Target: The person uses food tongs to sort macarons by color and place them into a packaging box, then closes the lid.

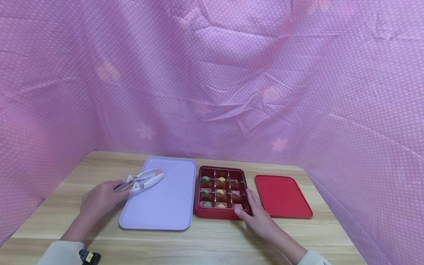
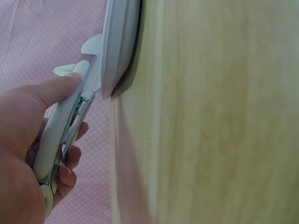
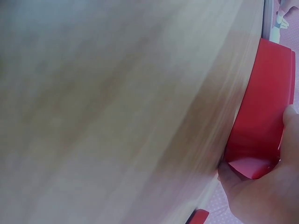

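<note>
My left hand grips white-and-metal tongs over the lilac tray, its thumb pressed along one arm in the left wrist view. Between the tong tips is a small pink piece. To the tray's right stands a red box divided into several compartments. Its left column holds green pieces, the middle one yellow pieces, and pink pieces lie in the right column's nearer compartments. My right hand holds the box at its near right corner, thumb on the front rim.
A flat red lid lies on the wooden table to the right of the box. Pink dotted cloth hangs behind the table and along both sides. Tray and box stand close side by side.
</note>
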### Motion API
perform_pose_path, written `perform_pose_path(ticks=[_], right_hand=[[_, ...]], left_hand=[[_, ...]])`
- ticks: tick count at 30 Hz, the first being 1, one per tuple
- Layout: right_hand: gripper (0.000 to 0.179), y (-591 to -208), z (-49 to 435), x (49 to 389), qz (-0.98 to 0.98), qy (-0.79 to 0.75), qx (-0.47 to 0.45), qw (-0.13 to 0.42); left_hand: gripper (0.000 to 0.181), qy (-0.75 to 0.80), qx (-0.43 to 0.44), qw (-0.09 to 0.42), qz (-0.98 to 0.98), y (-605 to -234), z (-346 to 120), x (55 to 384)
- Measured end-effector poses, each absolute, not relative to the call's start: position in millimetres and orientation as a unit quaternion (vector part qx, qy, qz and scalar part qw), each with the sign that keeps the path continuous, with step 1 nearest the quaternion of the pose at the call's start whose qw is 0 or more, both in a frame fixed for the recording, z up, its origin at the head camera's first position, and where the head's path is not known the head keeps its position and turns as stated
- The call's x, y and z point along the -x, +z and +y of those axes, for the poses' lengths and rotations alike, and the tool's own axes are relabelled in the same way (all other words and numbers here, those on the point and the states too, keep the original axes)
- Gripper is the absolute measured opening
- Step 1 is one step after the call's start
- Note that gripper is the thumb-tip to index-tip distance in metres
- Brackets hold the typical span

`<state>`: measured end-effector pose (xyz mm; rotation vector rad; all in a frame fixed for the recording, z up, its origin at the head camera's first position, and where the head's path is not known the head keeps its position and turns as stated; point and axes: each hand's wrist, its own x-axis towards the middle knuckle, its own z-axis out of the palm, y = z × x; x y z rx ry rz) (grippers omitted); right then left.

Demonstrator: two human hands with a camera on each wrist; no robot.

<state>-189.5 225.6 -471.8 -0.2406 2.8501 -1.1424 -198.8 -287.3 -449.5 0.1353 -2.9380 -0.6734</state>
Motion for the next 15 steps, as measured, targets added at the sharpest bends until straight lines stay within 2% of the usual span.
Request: perform_pose_path(ticks=[15], right_hand=[[0.093,-471.6,224.9,189.3,0.924,-0.372,0.082,0.029]], left_hand=[[0.089,-0.23,-0.044,0.058,-0.97,-443.3,-279.6,198.9]])
